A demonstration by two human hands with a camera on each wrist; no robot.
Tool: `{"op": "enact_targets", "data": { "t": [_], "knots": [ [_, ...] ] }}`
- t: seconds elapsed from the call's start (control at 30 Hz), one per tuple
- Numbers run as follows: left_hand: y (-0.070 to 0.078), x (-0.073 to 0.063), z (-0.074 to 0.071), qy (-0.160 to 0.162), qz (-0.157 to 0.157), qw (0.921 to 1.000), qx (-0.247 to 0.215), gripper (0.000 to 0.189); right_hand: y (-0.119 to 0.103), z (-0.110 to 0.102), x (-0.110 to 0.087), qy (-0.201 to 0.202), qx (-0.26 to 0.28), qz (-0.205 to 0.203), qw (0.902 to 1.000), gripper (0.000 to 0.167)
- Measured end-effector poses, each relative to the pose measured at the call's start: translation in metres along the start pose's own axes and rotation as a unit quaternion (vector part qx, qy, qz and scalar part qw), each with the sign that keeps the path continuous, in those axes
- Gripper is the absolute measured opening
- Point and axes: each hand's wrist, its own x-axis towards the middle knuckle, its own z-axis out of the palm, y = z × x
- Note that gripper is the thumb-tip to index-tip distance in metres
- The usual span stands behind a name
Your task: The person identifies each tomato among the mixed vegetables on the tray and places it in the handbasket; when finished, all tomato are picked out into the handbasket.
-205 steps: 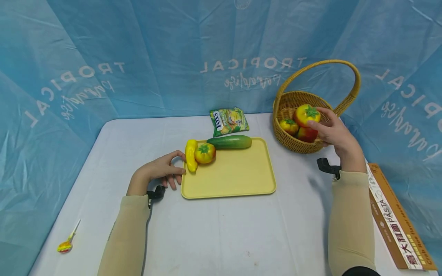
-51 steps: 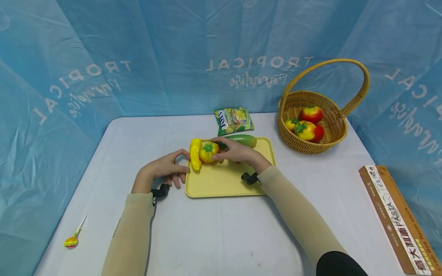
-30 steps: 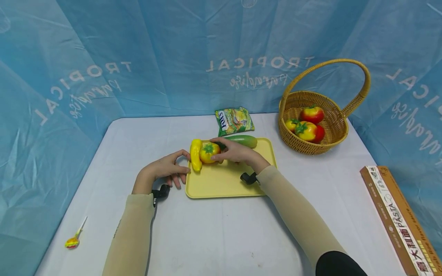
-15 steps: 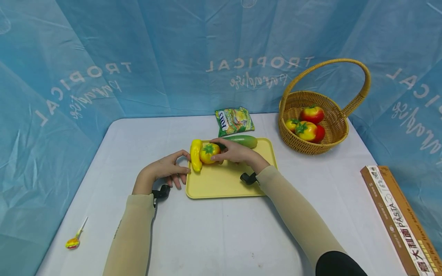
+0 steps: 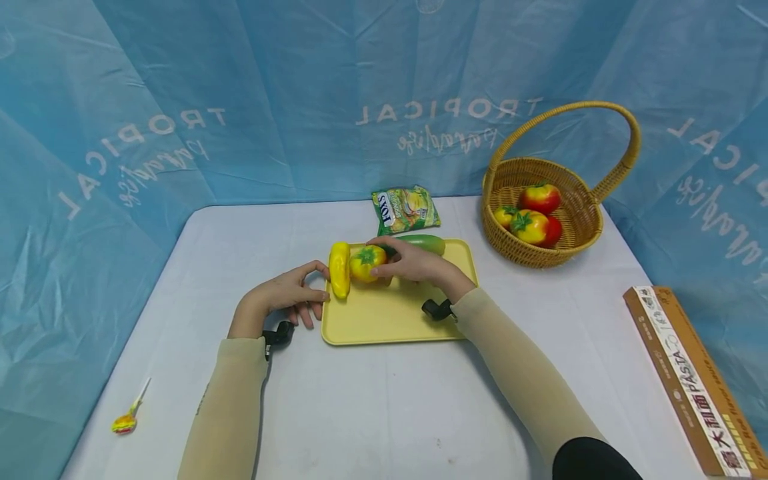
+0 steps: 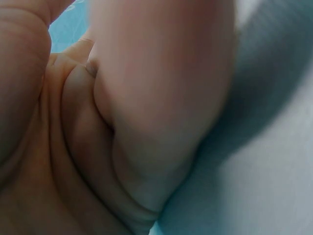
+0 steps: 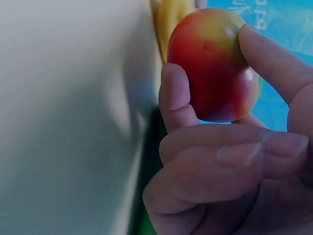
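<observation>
In the head view my right hand (image 5: pixel 411 260) grips a red-and-yellow tomato (image 5: pixel 367 264) with a green leafy top, over the left part of the yellow tray (image 5: pixel 384 323). The right wrist view shows the tomato (image 7: pixel 215 68) between thumb and fingers, its red underside exposed. Left of it lies a yellow banana (image 5: pixel 339 270) along the tray's edge. A green cucumber (image 5: pixel 426 243) at the tray's back is partly hidden by the right hand. My left hand (image 5: pixel 285 293) rests with thumb and index fingertips at the tray's left rim; its wrist view shows mostly blurred fingers.
A wicker basket (image 5: pixel 510 250) with a tall handle stands at the back right, holding several tomatoes. Behind the tray lies a green snack bag (image 5: pixel 407 210). A long pasta box (image 5: pixel 690 380) lies on the right, a lollipop (image 5: pixel 125 423) at the front left.
My right hand has let go of a tomato in the basket and come to the tray. Since half a second ago, its tomato has shifted slightly right and up from the banana. The left hand stays.
</observation>
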Motion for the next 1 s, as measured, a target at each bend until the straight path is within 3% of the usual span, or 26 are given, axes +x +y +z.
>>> {"op": "enact_targets", "data": {
  "t": [0.37, 0.63, 0.77, 1.0],
  "knots": [
    [0.002, -0.001, 0.001, 0.002, 0.003, 1.0, 0.005, 0.051, 0.0, -0.035, -0.037, 0.038, 0.109, -0.048, 0.9922, 0.071],
    [0.002, 0.001, 0.001, 0.002, -0.008, 1.0, 0.006, 0.051, 0.014, -0.075, -0.073, 0.117, 0.094, -0.015, 0.9886, 0.069],
    [0.001, 0.0, 0.001, 0.002, -0.006, 1.0, 0.004, 0.052, 0.019, -0.096, -0.092, 0.16, 0.122, -0.012, 0.9795, 0.068],
    [0.001, -0.001, 0.002, 0.005, 0.001, 1.0, 0.008, 0.053, 0.036, -0.13, -0.122, 0.229, 0.19, -0.022, 0.9544, 0.069]
  ]
}}
